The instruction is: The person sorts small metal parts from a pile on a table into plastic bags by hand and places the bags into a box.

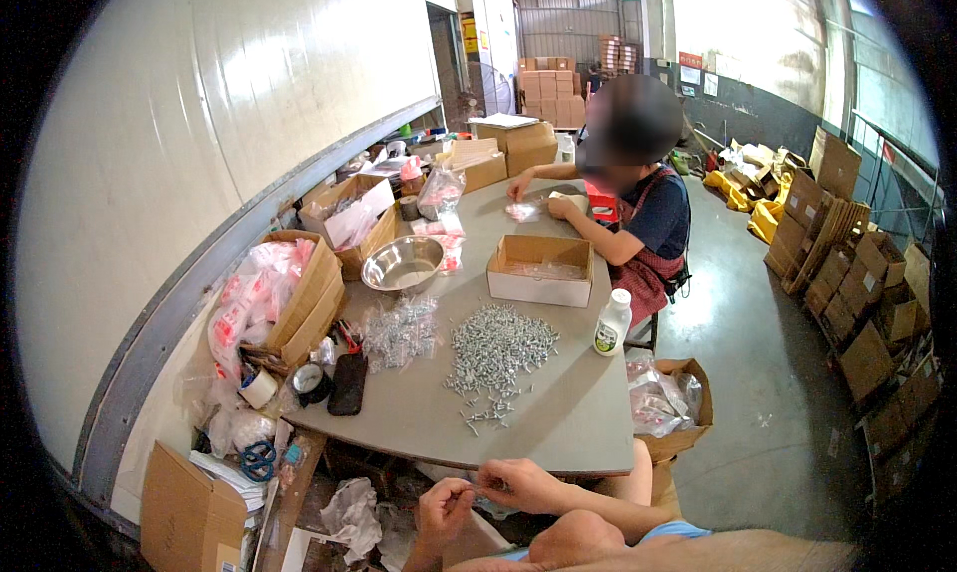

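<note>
My left hand and my right hand meet in front of the table's near edge, over my lap. The fingers of both are closed in a pinch, their tips almost touching. Whatever they hold is too small to make out. On the grey table beyond them lies a spread pile of small silvery screws, with a few strays toward me. Left of it is a heap of small clear plastic bags, which seem to have metal parts inside.
A steel bowl, a low open carton, a white bottle and a black phone rest on the table. Bag-filled boxes line the left side. Across sits a co-worker handling a bag. A carton of bags stands right.
</note>
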Available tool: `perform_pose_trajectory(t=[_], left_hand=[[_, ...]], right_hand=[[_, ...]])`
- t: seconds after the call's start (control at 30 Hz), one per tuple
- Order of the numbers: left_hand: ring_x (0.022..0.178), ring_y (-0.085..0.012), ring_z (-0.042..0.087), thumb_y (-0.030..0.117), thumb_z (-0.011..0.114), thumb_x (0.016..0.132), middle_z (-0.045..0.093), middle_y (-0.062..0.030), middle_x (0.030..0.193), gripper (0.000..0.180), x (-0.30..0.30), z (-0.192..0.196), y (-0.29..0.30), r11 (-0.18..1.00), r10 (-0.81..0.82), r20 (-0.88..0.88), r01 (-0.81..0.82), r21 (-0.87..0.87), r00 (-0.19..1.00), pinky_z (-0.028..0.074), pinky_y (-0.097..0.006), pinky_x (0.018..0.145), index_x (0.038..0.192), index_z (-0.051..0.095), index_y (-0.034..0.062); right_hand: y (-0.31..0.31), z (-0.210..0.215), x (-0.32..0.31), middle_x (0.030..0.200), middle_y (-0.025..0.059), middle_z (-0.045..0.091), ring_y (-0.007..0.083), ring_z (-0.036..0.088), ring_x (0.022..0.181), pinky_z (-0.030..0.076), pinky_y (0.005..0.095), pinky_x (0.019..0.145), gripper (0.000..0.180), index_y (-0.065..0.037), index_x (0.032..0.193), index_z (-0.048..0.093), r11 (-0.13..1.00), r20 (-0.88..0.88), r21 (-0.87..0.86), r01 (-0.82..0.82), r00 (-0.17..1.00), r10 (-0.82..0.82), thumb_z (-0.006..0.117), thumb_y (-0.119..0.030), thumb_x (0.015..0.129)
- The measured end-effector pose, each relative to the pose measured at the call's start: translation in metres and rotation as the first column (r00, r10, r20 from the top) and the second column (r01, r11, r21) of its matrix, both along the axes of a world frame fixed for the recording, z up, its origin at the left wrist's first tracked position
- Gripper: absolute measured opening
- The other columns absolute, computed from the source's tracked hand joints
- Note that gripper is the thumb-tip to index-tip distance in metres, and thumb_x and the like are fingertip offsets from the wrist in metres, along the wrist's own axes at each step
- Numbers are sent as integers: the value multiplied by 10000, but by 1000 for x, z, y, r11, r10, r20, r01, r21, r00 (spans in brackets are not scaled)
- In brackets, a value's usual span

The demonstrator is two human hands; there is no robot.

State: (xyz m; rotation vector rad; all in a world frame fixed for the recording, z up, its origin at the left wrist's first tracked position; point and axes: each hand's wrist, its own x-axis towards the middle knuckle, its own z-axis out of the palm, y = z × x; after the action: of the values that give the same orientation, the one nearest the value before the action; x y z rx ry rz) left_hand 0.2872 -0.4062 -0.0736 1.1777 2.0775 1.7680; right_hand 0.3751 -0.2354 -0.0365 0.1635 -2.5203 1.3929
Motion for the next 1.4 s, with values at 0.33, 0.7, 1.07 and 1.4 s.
perform_pose_trajectory(t=[0.33, 0.7, 1.07, 1.4], left_hand=[[545, -122, 473, 119, 620, 772, 517, -64, 643, 132, -3, 1, -1, 997, -81, -35, 81, 14, 996, 378, -254, 498, 718, 558, 15], [563, -63, 455, 150, 609, 851, 521, 15, 626, 169, -122, 16, 29, 947, 318, -153, -321, 3, 936, 375, -226, 509, 766, 584, 6], [974, -355, 550, 182, 635, 770, 601, -164, 1034, 272, -242, 35, 254, 970, 41, -724, -203, -137, 688, 418, -426, 881, 992, 612, 27], [901, -297, 615, 252, 578, 805, 648, -142, 929, 239, -284, 23, 496, 665, -700, -504, 204, -718, 506, 480, -388, 786, 955, 663, 85]], right_hand=[[6, -6, -1, 840, 157, 537, 359, 528, 833, 439, 416, 729, 140, -30, 873, 541, 960, -8, -102, -263, 965, 263, 602, -123, 789], [70, -19, -45, 730, 145, 548, 325, 550, 711, 447, 396, 645, 88, -31, 767, 531, 988, -104, -80, 129, 985, -137, 586, -99, 758], [116, -83, -90, 775, 105, 611, 295, 599, 735, 475, 395, 622, 105, -92, 812, 565, 905, -151, 14, 426, 895, -419, 609, -175, 764], [117, -85, -87, 752, 99, 631, 297, 619, 671, 473, 406, 576, 154, -121, 877, 573, 886, 28, 56, 460, 886, -462, 622, -235, 785]])
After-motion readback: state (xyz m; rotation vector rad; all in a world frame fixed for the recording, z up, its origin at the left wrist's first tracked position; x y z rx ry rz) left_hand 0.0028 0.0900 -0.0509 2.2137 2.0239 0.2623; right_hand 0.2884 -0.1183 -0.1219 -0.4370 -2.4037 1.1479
